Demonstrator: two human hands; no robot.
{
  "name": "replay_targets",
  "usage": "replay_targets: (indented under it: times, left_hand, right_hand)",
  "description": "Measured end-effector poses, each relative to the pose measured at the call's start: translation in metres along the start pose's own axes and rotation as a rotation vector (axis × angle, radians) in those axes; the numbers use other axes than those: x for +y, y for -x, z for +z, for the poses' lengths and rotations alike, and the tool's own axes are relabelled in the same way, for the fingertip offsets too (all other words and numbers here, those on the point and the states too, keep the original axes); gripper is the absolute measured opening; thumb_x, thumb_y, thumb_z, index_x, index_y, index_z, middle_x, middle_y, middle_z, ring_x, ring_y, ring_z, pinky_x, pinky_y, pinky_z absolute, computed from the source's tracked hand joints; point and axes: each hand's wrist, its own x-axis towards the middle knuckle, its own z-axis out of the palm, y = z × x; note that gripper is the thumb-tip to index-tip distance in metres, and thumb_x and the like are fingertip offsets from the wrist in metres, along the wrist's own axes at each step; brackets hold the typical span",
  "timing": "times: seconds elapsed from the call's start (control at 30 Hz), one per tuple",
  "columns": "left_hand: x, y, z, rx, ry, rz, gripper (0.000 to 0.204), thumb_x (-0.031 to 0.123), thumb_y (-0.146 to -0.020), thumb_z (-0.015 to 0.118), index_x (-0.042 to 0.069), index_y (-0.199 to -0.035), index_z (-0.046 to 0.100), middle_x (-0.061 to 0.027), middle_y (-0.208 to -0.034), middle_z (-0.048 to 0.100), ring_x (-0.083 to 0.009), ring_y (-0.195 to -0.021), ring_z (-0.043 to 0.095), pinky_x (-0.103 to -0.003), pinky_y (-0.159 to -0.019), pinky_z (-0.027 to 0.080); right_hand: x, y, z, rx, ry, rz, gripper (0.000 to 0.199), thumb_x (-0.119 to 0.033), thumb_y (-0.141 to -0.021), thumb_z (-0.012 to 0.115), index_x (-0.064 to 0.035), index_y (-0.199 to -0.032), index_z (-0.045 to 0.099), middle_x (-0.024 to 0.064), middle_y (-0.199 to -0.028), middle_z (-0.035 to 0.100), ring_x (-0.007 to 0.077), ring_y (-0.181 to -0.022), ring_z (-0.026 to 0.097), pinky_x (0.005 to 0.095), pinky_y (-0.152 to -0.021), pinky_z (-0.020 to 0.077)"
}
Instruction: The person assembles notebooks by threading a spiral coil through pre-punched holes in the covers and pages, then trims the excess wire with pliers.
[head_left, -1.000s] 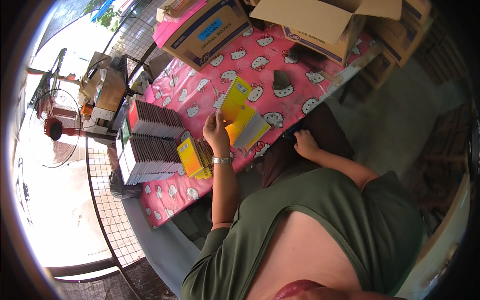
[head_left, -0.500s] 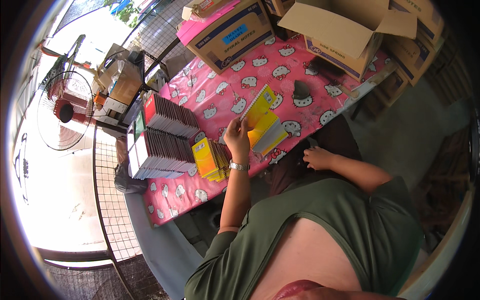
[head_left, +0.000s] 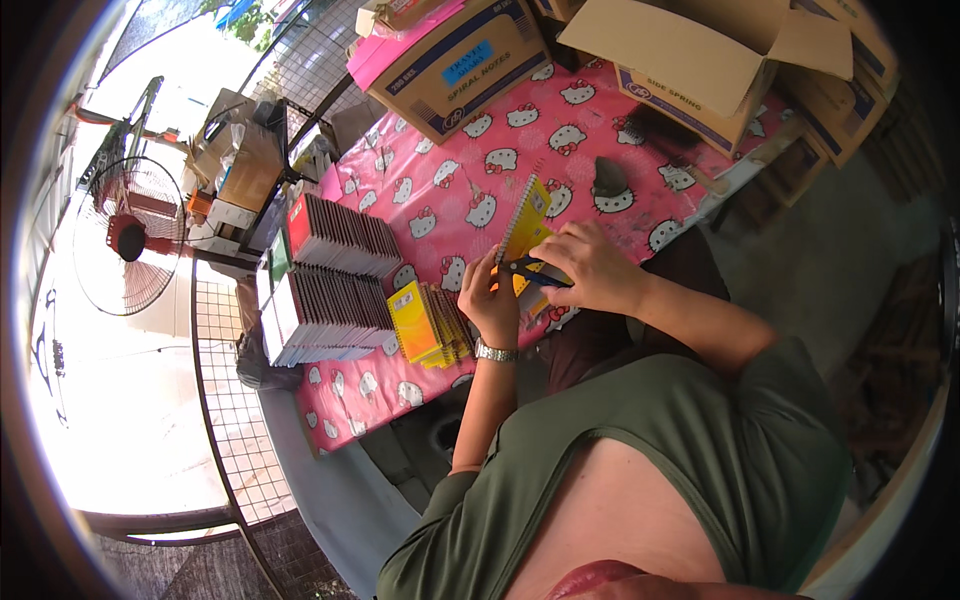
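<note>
My left hand point(head_left: 489, 303), with a metal watch on the wrist, grips a yellow spiral notebook point(head_left: 526, 221) by its lower end and holds it tilted above the pink patterned tablecloth point(head_left: 470, 170). My right hand point(head_left: 590, 268) is closed around a dark blue-handled tool point(head_left: 530, 270), which looks like pliers, and presses it against the notebook's lower edge. A small stack of yellow notebooks point(head_left: 424, 323) lies just left of my left hand.
Rows of stacked notebooks point(head_left: 330, 285) fill the table's left end. Several cardboard boxes point(head_left: 455, 60) stand along the far edge, one open point(head_left: 690, 55). A dark small object point(head_left: 608, 178) lies on the cloth. A standing fan point(head_left: 125, 235) and wire fencing point(head_left: 230, 420) are to the left.
My right hand came up from the table edge to the notebook and now holds the tool against it. My left hand has kept hold of the notebook.
</note>
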Motion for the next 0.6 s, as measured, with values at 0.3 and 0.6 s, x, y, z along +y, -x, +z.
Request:
replay_targets:
  times: [0.3, 0.6]
  left_hand:
    - [-0.001, 0.004, -0.002, 0.014, -0.012, 0.024, 0.03, -0.009, -0.081, 0.067, 0.002, -0.109, 0.072, -0.0062, -0.088, 0.067, -0.0105, -0.073, 0.065, -0.023, -0.062, 0.055]
    - [0.009, -0.021, -0.038, 0.063, -0.219, 0.174, 0.025, -0.006, -0.08, 0.068, 0.004, -0.103, 0.072, -0.0105, -0.093, 0.07, -0.0219, -0.075, 0.066, -0.032, -0.066, 0.052]
  right_hand:
    - [-0.003, -0.01, -0.012, -0.06, -0.123, 0.075, 0.035, -0.022, -0.08, 0.073, -0.0029, -0.109, 0.069, 0.0098, -0.096, 0.066, 0.0272, -0.092, 0.059, 0.0389, -0.088, 0.0494]
    - [0.013, -0.022, -0.022, -0.389, -0.776, 0.483, 0.041, -0.027, -0.089, 0.071, 0.0011, -0.119, 0.067, 0.007, -0.096, 0.072, 0.013, -0.082, 0.065, 0.0299, -0.076, 0.053]
